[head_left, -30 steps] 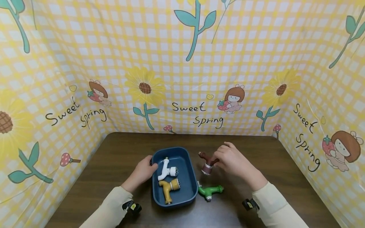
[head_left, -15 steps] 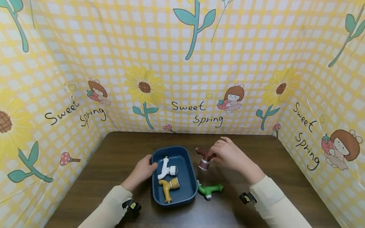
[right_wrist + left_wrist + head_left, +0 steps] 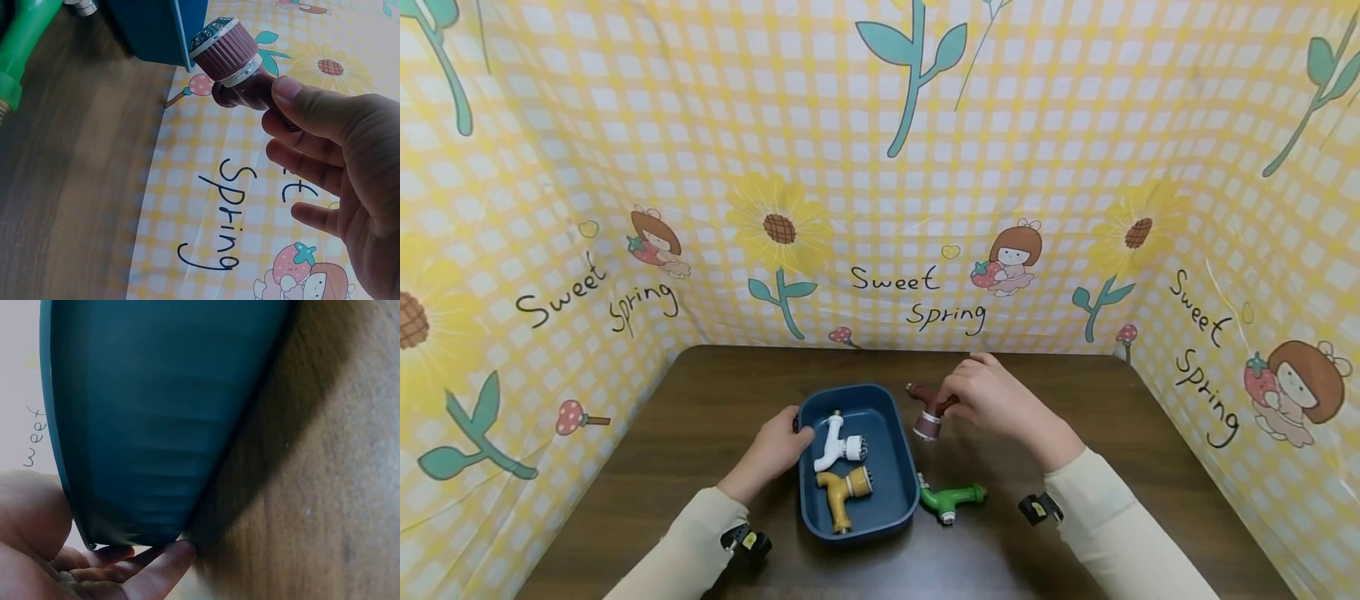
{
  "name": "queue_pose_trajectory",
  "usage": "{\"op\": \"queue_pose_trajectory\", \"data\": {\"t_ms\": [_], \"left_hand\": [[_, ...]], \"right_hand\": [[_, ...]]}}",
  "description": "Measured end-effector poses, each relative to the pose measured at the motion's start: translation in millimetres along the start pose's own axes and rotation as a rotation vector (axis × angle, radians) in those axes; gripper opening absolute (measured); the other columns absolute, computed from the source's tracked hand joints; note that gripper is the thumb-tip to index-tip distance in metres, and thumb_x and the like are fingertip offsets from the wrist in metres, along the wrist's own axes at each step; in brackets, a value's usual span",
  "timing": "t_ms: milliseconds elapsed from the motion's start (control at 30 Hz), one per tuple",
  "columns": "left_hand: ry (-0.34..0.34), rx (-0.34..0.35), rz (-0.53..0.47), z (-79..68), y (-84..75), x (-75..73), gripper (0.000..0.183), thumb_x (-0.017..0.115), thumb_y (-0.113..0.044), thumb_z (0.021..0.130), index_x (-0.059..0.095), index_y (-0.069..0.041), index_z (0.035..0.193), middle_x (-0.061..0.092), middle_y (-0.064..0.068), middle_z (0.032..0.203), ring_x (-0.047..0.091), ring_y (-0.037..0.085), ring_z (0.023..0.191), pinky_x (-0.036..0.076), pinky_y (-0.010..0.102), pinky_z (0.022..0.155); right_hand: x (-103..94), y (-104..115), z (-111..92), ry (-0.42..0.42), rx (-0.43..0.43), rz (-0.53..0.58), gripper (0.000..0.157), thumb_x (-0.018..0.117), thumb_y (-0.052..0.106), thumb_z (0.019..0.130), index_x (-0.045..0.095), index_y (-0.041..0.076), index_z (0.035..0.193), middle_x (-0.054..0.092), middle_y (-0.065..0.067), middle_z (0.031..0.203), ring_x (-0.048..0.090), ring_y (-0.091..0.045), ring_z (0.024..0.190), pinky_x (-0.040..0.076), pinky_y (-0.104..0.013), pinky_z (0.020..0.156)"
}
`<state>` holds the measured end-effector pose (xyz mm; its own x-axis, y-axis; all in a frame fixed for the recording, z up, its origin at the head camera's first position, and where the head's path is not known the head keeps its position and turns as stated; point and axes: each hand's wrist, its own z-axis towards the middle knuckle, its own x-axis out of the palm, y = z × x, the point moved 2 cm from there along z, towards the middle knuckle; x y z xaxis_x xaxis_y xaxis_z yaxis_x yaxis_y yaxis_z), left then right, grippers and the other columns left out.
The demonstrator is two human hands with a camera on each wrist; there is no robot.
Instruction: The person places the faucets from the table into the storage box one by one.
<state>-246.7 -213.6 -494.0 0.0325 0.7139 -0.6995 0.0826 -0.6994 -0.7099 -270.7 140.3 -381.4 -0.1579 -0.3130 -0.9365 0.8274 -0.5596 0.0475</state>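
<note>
On my feed, the left hand (image 3: 778, 446) grips the left side of the blue tub (image 3: 891, 492), the right hand (image 3: 996, 402) pinches the maroon faucet (image 3: 928, 426) just right of the tub, and I judge a twisting pinch could knock the faucet against the rim.

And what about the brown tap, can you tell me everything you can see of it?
The brown tap is reddish-brown and looks like plastic. It has a branching body and a chunky, ribbed knob with a pale, shiny band at its base and a patterned dark-and-silver end. The person's right hand pinches it between thumb and fingers, seemingly above the table, close to the right side of the blue basin. I can't tell if they touch.
</note>
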Motion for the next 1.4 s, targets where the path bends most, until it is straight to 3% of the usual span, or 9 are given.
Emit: {"op": "queue_pose_trajectory", "data": {"t_ms": [500, 900, 1400], "left_hand": [[-0.001, 0.003, 0.010, 0.6, -0.4, -1.0, 0.043, 0.056, -0.020, 0.099, 0.055, 0.003, 0.136, 0.064, 0.020, 0.129, 0.062, 0.027, 0.107, 0.053, 0.051, 0.096], [0.006, 0.000, 0.010, 1.3, 0.6, -0.5, 0.043, 0.055, -0.020, 0.099, 0.055, 0.002, 0.136, 0.065, 0.019, 0.128, 0.061, 0.026, 0.103, 0.053, 0.049, 0.094], [-0.003, 0.005, 0.013, 0.6, -1.0, -0.5, 0.044, 0.055, -0.020, 0.099, 0.055, 0.003, 0.137, 0.064, 0.020, 0.129, 0.061, 0.028, 0.106, 0.052, 0.051, 0.096]], "right_hand": [[0.7, 7, 23, 0.029, -0.006, 0.028, 0.014, 0.084, 0.023, 0.086, 0.076, 0.025, 0.097, 0.072, 0.013, 0.094, 0.062, -0.011, 0.099, 0.038, -0.047, 0.108], [4.3, 15, 41, 0.097, -0.003, 0.069, 0.011, 0.081, 0.022, 0.088, 0.076, 0.025, 0.098, 0.072, 0.014, 0.094, 0.060, -0.008, 0.097, 0.035, -0.046, 0.113], [12.0, 19, 55, 0.159, 0.003, 0.043, 0.011, 0.081, 0.025, 0.089, 0.076, 0.026, 0.098, 0.072, 0.014, 0.095, 0.060, -0.009, 0.099, 0.036, -0.044, 0.107]]}}
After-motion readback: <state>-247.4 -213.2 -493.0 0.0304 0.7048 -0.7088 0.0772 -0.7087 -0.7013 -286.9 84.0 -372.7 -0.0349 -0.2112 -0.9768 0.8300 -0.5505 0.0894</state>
